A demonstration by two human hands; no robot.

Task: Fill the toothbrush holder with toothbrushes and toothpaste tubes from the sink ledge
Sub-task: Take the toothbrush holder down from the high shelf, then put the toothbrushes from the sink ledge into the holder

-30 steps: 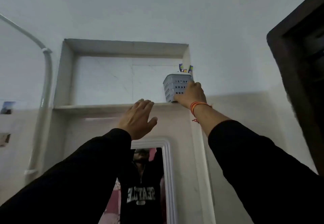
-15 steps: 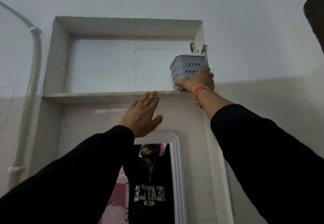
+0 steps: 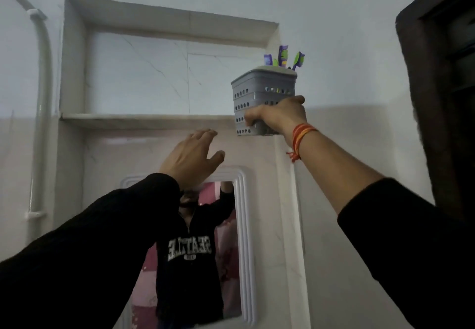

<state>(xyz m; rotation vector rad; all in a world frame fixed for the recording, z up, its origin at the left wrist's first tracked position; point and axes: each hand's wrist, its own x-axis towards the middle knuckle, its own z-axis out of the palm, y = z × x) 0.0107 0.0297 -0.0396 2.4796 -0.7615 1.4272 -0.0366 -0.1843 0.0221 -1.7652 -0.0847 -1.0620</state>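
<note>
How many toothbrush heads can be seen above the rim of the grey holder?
2: one purple-green toothbrush stands near the middle, the other toothbrush leans right. More may be hidden inside the holder.

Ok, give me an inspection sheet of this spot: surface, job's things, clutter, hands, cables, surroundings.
Surface: niche shelf in the wall, bare where visible.
Job's things: grey perforated holder at the shelf's right end, purple-green toothbrushes sticking out the top; whether it rests on the shelf cannot be told.
Clutter: nothing seen.
Hands: right hand wrapped around the holder's lower part; left hand open, empty, below the shelf.
Cables: nothing seen; a white pipe runs down the left wall.
Surroundings: mirror below, dark door frame at right.
</note>
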